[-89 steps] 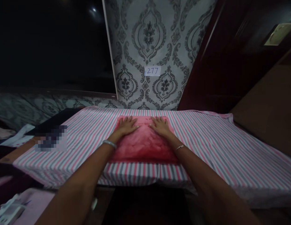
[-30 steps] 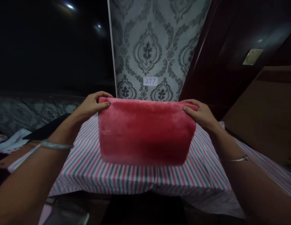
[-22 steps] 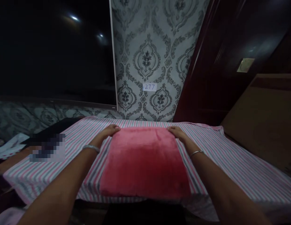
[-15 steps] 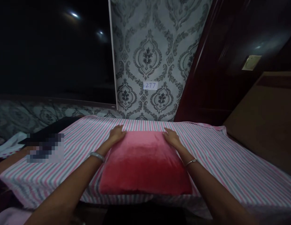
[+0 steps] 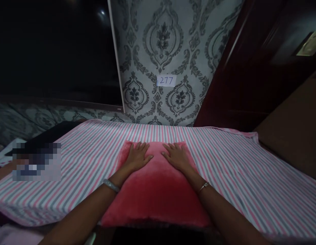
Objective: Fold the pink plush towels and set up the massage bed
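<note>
A plush red-and-pink cushion [image 5: 158, 194] lies flat before me, pale pink at its far end and deep red toward me. My left hand [image 5: 139, 156] rests palm down on its far left part, fingers spread. On the far right part lies my right hand [image 5: 176, 157], also flat with its fingers apart. A strip of pink fabric shows between the two hands. Under the cushion is a cloth [image 5: 231, 160] with pink, grey and white stripes. The cushion's near edge reaches the front edge of the covered surface.
Behind the table stands a patterned wall with a paper label [image 5: 166, 80] reading 277. A large dark screen [image 5: 56, 51] hangs at left, and a brown board [image 5: 293, 132] leans at right. A blurred-out phone-like patch [image 5: 37, 161] sits on the left.
Both my hands have moved inward from the cushion's side edges onto its top, with fingers spreading out flat. The camera view has come a little closer.
</note>
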The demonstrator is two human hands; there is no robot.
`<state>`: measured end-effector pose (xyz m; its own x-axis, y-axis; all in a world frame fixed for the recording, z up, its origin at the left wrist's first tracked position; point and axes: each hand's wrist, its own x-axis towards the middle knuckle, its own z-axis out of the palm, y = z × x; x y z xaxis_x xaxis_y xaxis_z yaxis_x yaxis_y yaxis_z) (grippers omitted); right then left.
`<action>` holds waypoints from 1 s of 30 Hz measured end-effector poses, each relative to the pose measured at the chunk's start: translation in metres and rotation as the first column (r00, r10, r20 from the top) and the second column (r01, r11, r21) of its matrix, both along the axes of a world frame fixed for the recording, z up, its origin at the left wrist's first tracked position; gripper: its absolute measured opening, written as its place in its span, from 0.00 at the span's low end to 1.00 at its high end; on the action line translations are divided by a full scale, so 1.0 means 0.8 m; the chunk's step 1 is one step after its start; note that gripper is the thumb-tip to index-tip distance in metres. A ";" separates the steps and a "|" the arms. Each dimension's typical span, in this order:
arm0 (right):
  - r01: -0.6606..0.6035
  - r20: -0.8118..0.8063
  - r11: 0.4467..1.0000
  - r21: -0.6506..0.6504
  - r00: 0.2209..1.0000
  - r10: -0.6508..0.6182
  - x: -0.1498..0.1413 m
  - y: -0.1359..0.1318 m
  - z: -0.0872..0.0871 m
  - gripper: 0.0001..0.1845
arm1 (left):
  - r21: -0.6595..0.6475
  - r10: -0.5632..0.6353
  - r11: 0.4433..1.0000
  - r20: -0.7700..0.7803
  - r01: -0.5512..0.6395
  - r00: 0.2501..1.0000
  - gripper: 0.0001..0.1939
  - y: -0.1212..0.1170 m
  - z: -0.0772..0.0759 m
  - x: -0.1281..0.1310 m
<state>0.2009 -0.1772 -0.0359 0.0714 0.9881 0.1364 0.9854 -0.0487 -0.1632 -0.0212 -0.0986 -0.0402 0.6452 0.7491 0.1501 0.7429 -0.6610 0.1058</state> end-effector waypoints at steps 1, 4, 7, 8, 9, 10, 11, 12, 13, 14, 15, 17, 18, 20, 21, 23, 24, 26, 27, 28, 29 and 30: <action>0.000 0.006 1.000 0.013 1.000 0.000 0.000 0.000 -0.002 0.33 | 0.011 -0.001 1.000 0.007 0.001 1.000 0.35 0.000 0.000 0.001; -0.009 0.035 0.999 0.033 0.999 0.008 0.000 0.000 -0.006 0.32 | 0.029 0.008 1.000 0.013 -0.008 1.000 0.35 -0.003 0.001 0.002; -0.006 0.053 0.999 0.041 0.999 0.004 -0.001 -0.002 -0.008 0.32 | 0.033 0.009 0.999 0.010 -0.009 1.000 0.36 -0.009 0.003 0.001; -0.004 0.058 0.999 0.044 0.998 0.001 -0.001 -0.003 -0.009 0.32 | 0.037 0.007 0.999 0.010 -0.008 1.000 0.36 -0.012 0.003 0.000; -0.001 0.062 0.999 0.048 0.998 -0.002 -0.002 -0.003 -0.009 0.32 | 0.041 0.006 0.999 0.011 -0.006 1.000 0.36 -0.014 0.004 0.000; 0.002 0.066 0.999 0.052 0.998 -0.006 -0.003 -0.003 -0.010 0.32 | 0.044 0.005 0.999 0.014 -0.006 1.000 0.36 -0.016 0.006 -0.001; 0.006 0.070 0.999 0.054 0.998 -0.009 -0.004 -0.003 -0.010 0.31 | 0.046 0.006 0.999 0.016 -0.007 1.000 0.36 -0.018 0.007 -0.001; 0.012 0.071 0.998 0.055 0.997 -0.016 -0.005 -0.003 -0.010 0.31 | 0.046 0.010 0.999 0.017 -0.011 1.000 0.36 -0.019 0.010 -0.001; 0.019 0.071 0.998 0.053 0.997 -0.023 -0.006 -0.002 -0.009 0.31 | 0.043 0.013 0.999 0.016 -0.014 1.000 0.36 -0.020 0.013 0.000; 0.025 0.068 0.999 0.047 0.997 -0.029 -0.007 -0.002 -0.006 0.31 | 0.037 0.013 0.999 0.011 -0.013 1.000 0.36 -0.020 0.016 -0.001; 0.029 0.063 0.999 0.034 0.998 -0.031 -0.007 -0.001 -0.003 0.31 | 0.027 0.015 1.000 0.000 -0.015 1.000 0.36 -0.019 0.021 -0.002; 0.040 0.048 0.999 -0.015 0.998 -0.039 -0.003 -0.003 0.007 0.31 | -0.004 0.040 0.999 -0.037 -0.041 0.999 0.36 -0.015 0.032 -0.007; 0.052 0.038 0.998 -0.045 0.998 -0.050 0.002 -0.005 0.012 0.31 | -0.020 0.062 0.998 -0.057 -0.063 0.996 0.35 -0.012 0.037 -0.013; 0.094 0.016 0.991 -0.096 0.996 -0.093 0.014 -0.012 0.020 0.31 | -0.044 0.124 0.991 -0.088 -0.128 0.988 0.35 -0.006 0.044 -0.028; 0.118 0.005 0.987 -0.112 0.993 -0.118 0.022 -0.017 0.021 0.31 | -0.056 0.152 0.986 -0.095 -0.158 0.984 0.35 -0.003 0.045 -0.036; 0.155 -0.022 0.981 -0.117 0.987 -0.159 0.037 -0.028 0.016 0.32 | -0.069 0.180 0.980 -0.080 -0.185 0.980 0.36 0.002 0.041 -0.052; 0.161 -0.039 0.981 -0.106 0.985 -0.166 0.043 -0.032 0.011 0.33 | -0.071 0.183 0.980 -0.062 -0.187 0.981 0.36 0.004 0.037 -0.059; 0.149 -0.074 0.987 -0.064 0.985 -0.153 0.051 -0.040 -0.005 0.34 | -0.078 0.179 0.981 -0.018 -0.180 0.984 0.37 0.009 0.026 -0.066; 0.138 -0.091 0.990 -0.036 0.986 -0.140 0.053 -0.042 -0.013 0.34 | -0.086 0.180 0.980 0.002 -0.179 0.984 0.37 0.012 0.019 -0.067; 0.128 -0.105 0.992 -0.012 0.986 -0.128 0.054 -0.043 -0.020 0.34 | -0.094 0.180 0.980 0.020 -0.178 0.983 0.38 0.014 0.013 -0.067; 0.119 -0.114 0.993 0.008 0.986 -0.118 0.054 -0.044 -0.026 0.35 | -0.102 0.178 0.980 0.035 -0.173 0.983 0.38 0.016 0.008 -0.067; 0.117 -0.119 0.993 0.023 0.986 -0.113 0.055 -0.045 -0.031 0.34 | -0.106 0.170 0.981 0.047 -0.165 0.984 0.38 0.018 0.003 -0.066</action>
